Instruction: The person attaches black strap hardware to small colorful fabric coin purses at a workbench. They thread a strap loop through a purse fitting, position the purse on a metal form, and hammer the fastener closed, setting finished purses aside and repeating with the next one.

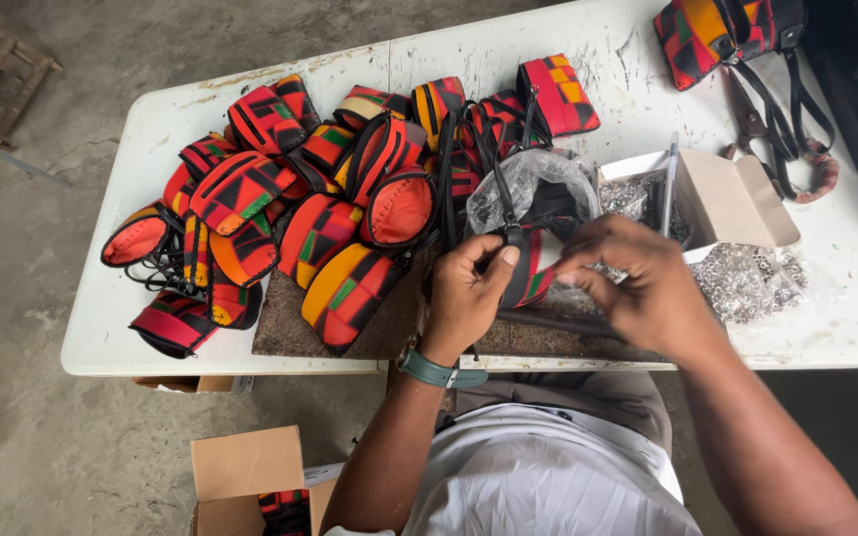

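Holding one small red, black and yellow pouch (531,266) near the front edge of a white counter (151,328), two hands work close together. About twenty similar patterned pouches (290,189) lie heaped to the left; the exact count is hard to make out because they overlap. One more pouch (712,30) sits at the far right corner, cut off by the frame. One clear plastic bag (538,184) lies just behind the held pouch. One open cardboard box (727,199) and a loose pile of metal rings (747,278) lie to the right.

Left hand (464,293), with a wristwatch, has its grip closed on the pouch, thumb pressed on top. Right hand (638,278) arches over, fingertips pinched at the pouch's right edge; what they pinch is hidden.
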`<state>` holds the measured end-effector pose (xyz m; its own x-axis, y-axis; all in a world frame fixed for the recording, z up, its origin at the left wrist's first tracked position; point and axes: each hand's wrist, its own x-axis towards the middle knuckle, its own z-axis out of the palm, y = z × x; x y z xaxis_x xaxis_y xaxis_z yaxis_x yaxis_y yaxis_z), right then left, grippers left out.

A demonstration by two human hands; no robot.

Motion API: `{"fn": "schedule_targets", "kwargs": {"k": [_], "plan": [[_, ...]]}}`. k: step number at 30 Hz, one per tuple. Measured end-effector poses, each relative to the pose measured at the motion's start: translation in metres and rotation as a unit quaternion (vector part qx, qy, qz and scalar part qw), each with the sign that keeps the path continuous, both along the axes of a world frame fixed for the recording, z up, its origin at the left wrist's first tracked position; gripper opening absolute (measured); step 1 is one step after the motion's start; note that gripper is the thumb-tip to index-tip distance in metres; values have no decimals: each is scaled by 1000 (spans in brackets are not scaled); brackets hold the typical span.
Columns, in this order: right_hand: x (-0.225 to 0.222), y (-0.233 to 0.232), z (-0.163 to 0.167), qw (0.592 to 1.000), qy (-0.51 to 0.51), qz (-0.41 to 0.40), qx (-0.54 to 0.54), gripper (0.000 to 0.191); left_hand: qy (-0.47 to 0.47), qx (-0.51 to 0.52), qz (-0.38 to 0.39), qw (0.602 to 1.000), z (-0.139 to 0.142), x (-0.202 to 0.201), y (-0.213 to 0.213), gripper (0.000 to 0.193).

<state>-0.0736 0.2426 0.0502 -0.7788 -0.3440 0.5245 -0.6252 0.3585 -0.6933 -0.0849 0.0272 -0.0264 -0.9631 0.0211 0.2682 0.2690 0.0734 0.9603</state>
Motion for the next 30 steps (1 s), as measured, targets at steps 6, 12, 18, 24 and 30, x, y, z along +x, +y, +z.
{"fn": "schedule_targets", "kwargs": {"k": [6,12,18,24,30], "plan": [[13,-37,-10,997,12,-78,-17,27,27,-31,-17,999,16,14,-4,21],[11,-40,-31,991,19,-131,-21,37,99,-79,-27,992,26,19,-10,18],[12,-45,-36,991,1,-122,-59,39,160,-87,-28,983,33,23,-11,15],[14,-37,-29,978,-130,-38,-158,53,166,-123,-54,977,39,33,-17,13],[18,-43,-17,968,-206,-22,-140,57,92,-84,-103,987,27,44,-26,14]]}}
